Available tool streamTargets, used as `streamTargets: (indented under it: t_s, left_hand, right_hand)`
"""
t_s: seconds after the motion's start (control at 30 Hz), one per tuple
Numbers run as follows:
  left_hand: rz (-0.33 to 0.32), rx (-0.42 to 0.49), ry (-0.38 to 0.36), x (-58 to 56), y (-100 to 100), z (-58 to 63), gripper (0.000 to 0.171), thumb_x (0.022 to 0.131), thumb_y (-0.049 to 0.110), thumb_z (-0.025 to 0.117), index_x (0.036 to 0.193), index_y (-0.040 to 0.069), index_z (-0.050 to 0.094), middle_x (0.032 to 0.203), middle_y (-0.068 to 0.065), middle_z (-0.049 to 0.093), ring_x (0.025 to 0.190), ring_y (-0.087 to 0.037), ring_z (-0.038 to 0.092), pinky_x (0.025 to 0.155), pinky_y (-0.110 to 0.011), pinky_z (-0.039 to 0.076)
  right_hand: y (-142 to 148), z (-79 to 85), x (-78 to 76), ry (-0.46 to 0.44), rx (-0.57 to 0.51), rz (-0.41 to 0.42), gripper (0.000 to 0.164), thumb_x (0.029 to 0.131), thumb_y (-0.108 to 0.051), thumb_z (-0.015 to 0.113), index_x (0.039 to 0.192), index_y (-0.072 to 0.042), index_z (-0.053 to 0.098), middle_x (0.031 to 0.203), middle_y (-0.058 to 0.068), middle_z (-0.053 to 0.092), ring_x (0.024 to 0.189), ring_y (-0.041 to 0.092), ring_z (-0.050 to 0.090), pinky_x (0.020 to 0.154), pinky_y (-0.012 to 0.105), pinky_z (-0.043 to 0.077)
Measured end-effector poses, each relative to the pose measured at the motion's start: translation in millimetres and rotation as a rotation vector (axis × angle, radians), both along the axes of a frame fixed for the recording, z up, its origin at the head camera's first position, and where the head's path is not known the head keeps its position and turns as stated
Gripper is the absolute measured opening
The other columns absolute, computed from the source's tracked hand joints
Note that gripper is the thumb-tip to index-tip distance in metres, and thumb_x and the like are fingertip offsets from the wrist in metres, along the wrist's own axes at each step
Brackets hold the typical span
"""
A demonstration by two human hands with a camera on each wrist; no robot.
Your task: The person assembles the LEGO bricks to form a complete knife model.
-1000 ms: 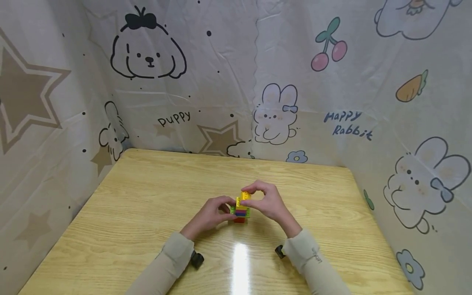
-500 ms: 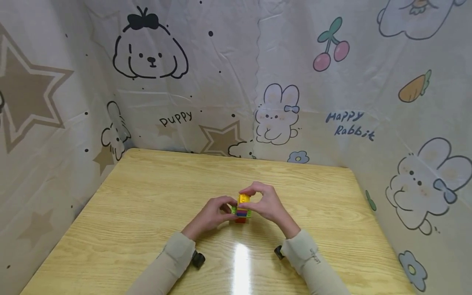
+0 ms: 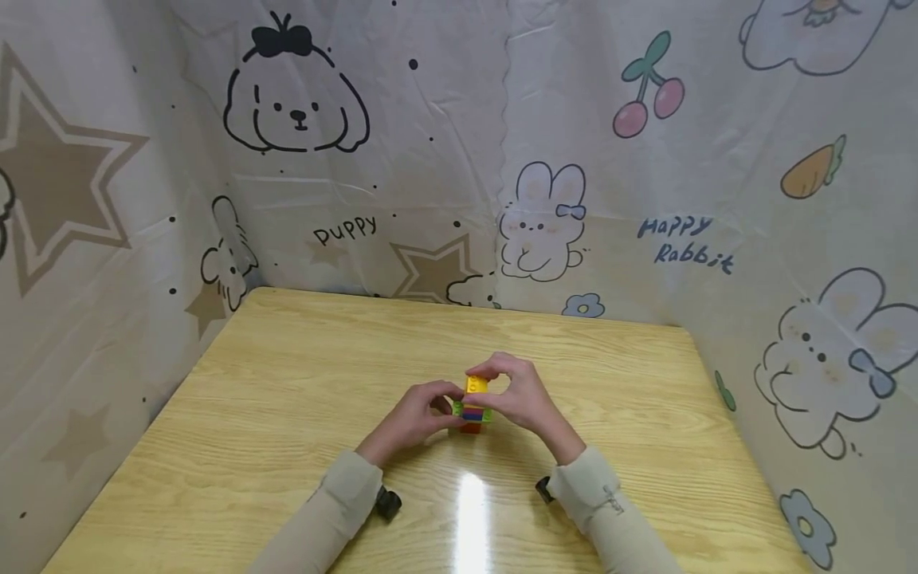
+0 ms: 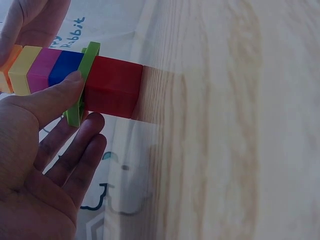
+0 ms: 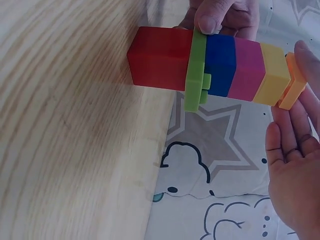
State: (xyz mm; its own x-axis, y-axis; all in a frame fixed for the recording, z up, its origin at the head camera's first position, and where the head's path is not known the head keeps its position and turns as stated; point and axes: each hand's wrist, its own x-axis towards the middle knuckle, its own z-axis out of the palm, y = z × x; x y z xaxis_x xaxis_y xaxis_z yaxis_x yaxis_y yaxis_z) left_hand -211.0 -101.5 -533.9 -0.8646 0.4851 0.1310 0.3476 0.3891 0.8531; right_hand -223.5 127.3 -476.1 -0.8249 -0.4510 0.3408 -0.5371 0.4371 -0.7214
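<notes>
A tower of toy building blocks stands upright on the table. From the bottom come a red block (image 5: 161, 57), a thin light-green plate (image 5: 195, 75), a blue block (image 5: 220, 65), a magenta block (image 5: 247, 70) and a yellow block (image 5: 273, 75). On top sits an orange block (image 5: 295, 82), slightly tilted, with a narrow gap below one side. My left hand (image 3: 412, 418) steadies the tower, its thumb on the blue block beside the green plate and its other fingers behind. Thumb and fingers of my right hand (image 3: 522, 391) pinch the orange block.
The light wooden table (image 3: 301, 359) spreads around the tower. Behind it and along both sides hangs a pale cloth (image 3: 430, 104) printed with cartoon animals. A black wrist camera (image 3: 388, 504) is worn on the left wrist.
My right hand has brought the orange block slightly left and down onto the yellow block, which it now mostly covers from above. The left hand keeps its hold on the tower.
</notes>
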Motion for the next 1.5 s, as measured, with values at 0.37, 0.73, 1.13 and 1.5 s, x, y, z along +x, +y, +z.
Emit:
streamTargets:
  t_s: [0.37,0.73,1.13,1.5]
  left_hand:
    - [0.006,-0.01,-0.01,1.8,0.7,3.0,0.029,0.093,0.015,0.079,0.122,0.016,0.072,0.119,-0.001,0.073,0.095,-0.013,0.067,0.086,-0.027,0.057]
    - [0.024,-0.007,-0.021,1.5,-0.2,0.7,0.03,0.093,0.017,0.079,0.122,0.018,0.072,0.118,0.0,0.073,0.093,-0.011,0.067,0.086,-0.027,0.058]
    - [0.021,-0.003,-0.032,1.6,0.9,1.9,0.028,0.093,0.019,0.079,0.121,0.018,0.072,0.116,0.001,0.072,0.094,-0.012,0.067,0.087,-0.029,0.058]
    - [0.018,0.004,-0.028,1.2,1.1,1.0,0.028,0.093,0.018,0.079,0.121,0.018,0.072,0.115,0.001,0.072,0.093,-0.013,0.067,0.087,-0.029,0.059]
  right_hand:
    - [-1.3,1.8,1.2,0.062,0.049,-0.015,0.031,0.079,-0.026,0.092,0.106,-0.016,0.08,0.095,-0.007,0.074,0.09,0.01,0.064,0.083,0.029,0.056]
    - [-1.9,8.4,4.2,0.222,0.127,0.012,0.035,0.078,-0.026,0.093,0.106,-0.01,0.08,0.094,-0.003,0.076,0.086,0.014,0.069,0.079,0.031,0.059]
    - [1.2,7.2,3.8,0.199,0.13,0.01,0.037,0.078,-0.027,0.092,0.109,-0.011,0.079,0.1,-0.002,0.078,0.09,0.014,0.071,0.083,0.035,0.06]
    - [-0.3,2.2,2.7,0.171,0.097,0.013,0.035,0.077,-0.026,0.092,0.107,-0.012,0.079,0.098,-0.002,0.078,0.09,0.015,0.072,0.084,0.034,0.06]
